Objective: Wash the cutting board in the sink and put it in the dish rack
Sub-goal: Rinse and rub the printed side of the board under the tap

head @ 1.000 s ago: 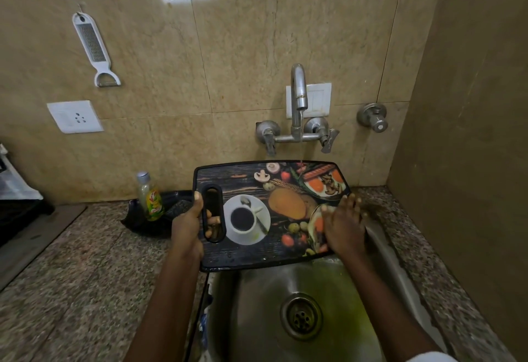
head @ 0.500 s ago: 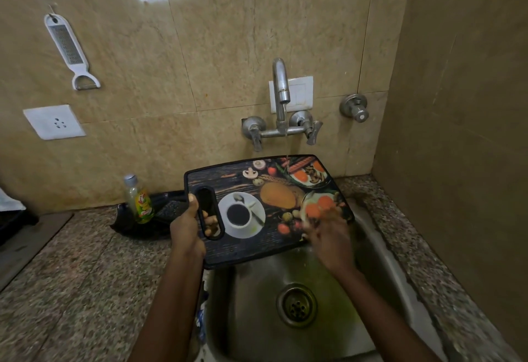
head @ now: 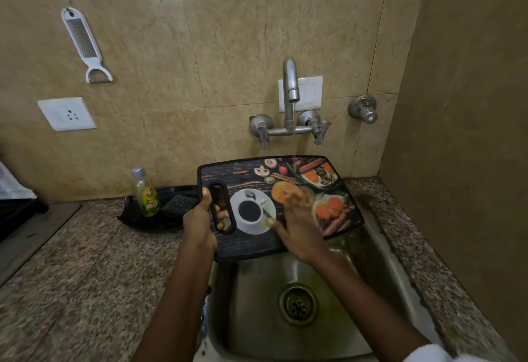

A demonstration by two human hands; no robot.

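Note:
A black cutting board (head: 251,178) printed with food pictures is held level over the steel sink (head: 257,298). My left hand (head: 200,223) grips it through the handle slot at its left end. My right hand (head: 298,226) lies flat on the board's middle, fingers spread and blurred, holding nothing. A thin stream of water runs from the wall tap (head: 290,87) onto the board's far edge. No dish rack is in view.
A small dish-soap bottle (head: 147,193) stands in a black tray (head: 160,218) left of the sink on the granite counter (head: 85,261). A grater (head: 83,41) and a socket (head: 67,114) are on the tiled wall. A brown side wall (head: 463,133) closes the right.
My right hand has slid from the board's right edge to its middle, rubbing the surface. The left hand keeps its grip on the handle. The view shifted slightly.

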